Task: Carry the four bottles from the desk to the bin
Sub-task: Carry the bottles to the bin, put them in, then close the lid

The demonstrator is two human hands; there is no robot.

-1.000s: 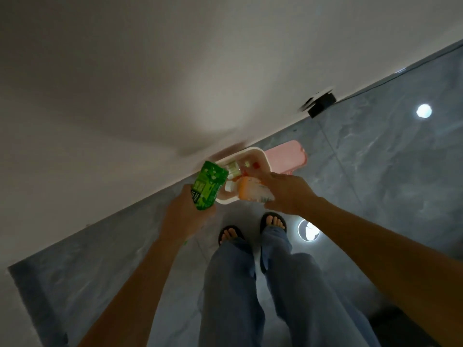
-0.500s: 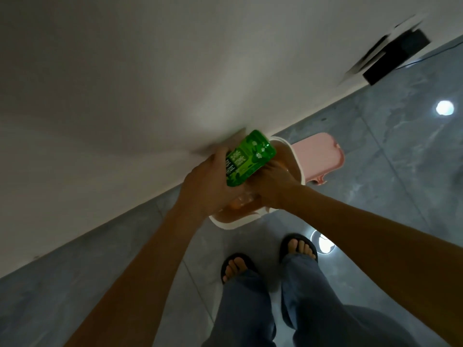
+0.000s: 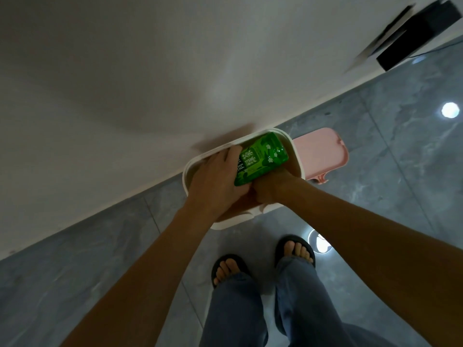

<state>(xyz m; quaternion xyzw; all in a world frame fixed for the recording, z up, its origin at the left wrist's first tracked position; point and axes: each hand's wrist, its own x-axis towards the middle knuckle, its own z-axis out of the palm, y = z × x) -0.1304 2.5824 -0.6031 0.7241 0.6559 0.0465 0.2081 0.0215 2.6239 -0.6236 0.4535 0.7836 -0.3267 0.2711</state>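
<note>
A white bin [image 3: 298,156] stands on the floor against the wall, its top open. My left hand [image 3: 215,181] grips a green-labelled bottle [image 3: 260,159] and holds it inside the bin's mouth, tilted with its base toward the far right. My right hand [image 3: 270,186] reaches down into the bin just under that bottle. Its fingers are hidden, so I cannot tell what it holds. The bin's contents are covered by both hands.
The bin's pink lid [image 3: 323,151] hangs open to the right of the bin. A white wall [image 3: 125,83] runs diagonally behind. A black box [image 3: 418,33] sits on the wall at upper right. My sandalled feet [image 3: 263,261] stand on grey tiles just before the bin.
Both hands have gone down into the bin. The green bottle dropped from above the rim into the opening. The orange bottle in my right hand is no longer visible.
</note>
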